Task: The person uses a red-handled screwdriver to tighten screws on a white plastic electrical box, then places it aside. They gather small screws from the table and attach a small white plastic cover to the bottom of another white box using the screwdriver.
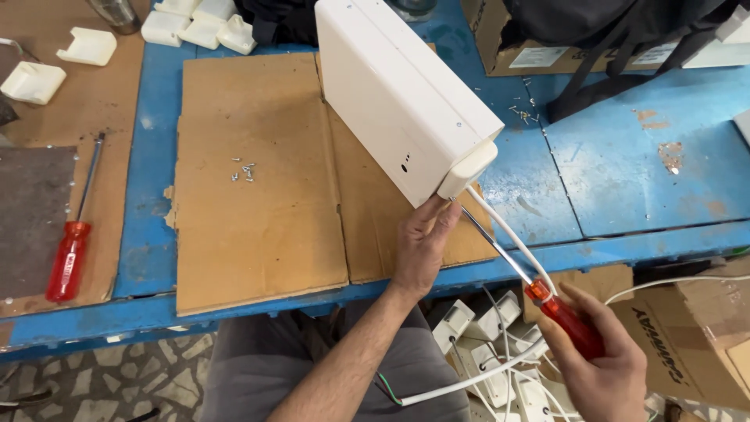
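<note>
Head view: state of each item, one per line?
White box: tilted on edge on the cardboard sheet, steadied by left hand.
End cap: fitted on the box corner.
Red-handled screwdriver: gripped in right hand, tip at the cap.
Second screwdriver: lying unused.
Loose screws: scattered on cardboard.

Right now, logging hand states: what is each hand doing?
Left hand: fingers steadying the white box at its lower end.
Right hand: closed on the red-handled screwdriver.
</note>
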